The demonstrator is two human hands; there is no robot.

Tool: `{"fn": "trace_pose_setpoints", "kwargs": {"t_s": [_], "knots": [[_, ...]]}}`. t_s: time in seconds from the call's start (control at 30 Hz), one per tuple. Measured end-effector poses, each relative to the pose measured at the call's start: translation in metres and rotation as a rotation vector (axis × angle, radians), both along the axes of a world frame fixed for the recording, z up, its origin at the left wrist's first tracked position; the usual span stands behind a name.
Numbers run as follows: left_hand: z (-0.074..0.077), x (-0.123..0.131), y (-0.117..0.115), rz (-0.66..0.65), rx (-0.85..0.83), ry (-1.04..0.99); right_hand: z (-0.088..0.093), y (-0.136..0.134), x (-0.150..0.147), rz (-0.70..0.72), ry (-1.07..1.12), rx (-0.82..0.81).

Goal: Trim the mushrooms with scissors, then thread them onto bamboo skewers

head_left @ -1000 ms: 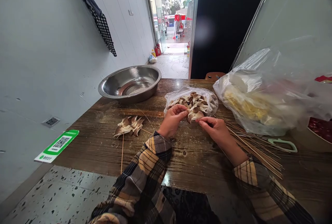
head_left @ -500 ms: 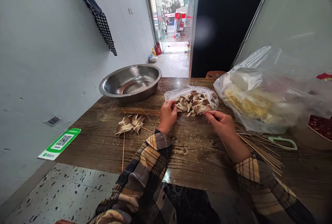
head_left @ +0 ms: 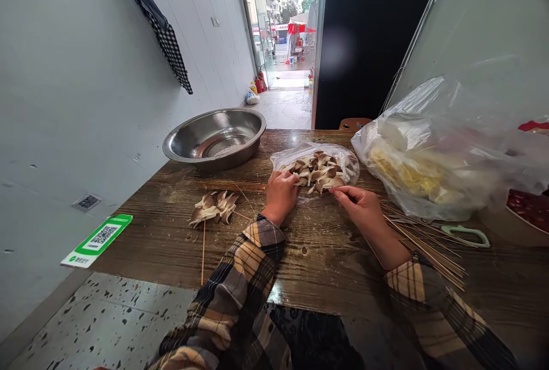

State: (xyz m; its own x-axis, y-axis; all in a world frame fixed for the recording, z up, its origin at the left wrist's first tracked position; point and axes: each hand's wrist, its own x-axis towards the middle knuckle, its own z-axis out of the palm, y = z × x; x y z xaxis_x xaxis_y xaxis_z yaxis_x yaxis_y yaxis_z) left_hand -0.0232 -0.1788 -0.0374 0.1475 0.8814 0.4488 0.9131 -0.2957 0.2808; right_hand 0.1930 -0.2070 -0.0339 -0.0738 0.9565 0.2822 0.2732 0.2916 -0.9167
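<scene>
Cut mushrooms (head_left: 319, 171) lie in an open clear plastic bag (head_left: 283, 156) at the middle of the wooden table. My left hand (head_left: 282, 194) is at the bag's left edge, its fingers bent over a pale mushroom piece. To the right of the pile, my right hand (head_left: 355, 203) pinches with thumb and forefinger; what is between the fingertips is too small to make out. Mushrooms on skewers (head_left: 213, 208) rest on the table at the left, one stick pointing toward me. Loose wooden skewers (head_left: 429, 247) are spread to the right of my right hand.
A steel basin (head_left: 214, 138) stands at the back left. At the right are a large plastic bag with yellow food (head_left: 407, 170), green-handled scissors (head_left: 465, 235) and a container of dark red food (head_left: 529, 210). A green QR card (head_left: 99, 239) lies at the left edge.
My left hand has shifted slightly right, onto the near-left mushrooms. My right hand has moved a little left, closer to the pile. The view has shifted slightly.
</scene>
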Motion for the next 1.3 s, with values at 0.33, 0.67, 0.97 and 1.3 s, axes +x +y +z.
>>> {"fn": "trace_pose_setpoints", "kwargs": {"t_s": [0.33, 0.67, 0.97, 1.3], "knots": [[-0.001, 0.001, 0.005, -0.01, -0.062, -0.776, -0.001, 0.0, 0.0, 0.014, -0.01, -0.003], [0.011, 0.002, -0.001, -0.178, -0.429, -1.717, 0.006, -0.01, -0.008, 0.178, -0.135, 0.025], [0.019, 0.009, -0.008, -0.203, -0.498, -1.752, 0.004, -0.008, -0.009, 0.157, -0.232, 0.07], [0.015, 0.009, -0.008, -0.212, -0.549, -1.809, 0.005, -0.009, -0.009, 0.163, -0.21, 0.11]]}}
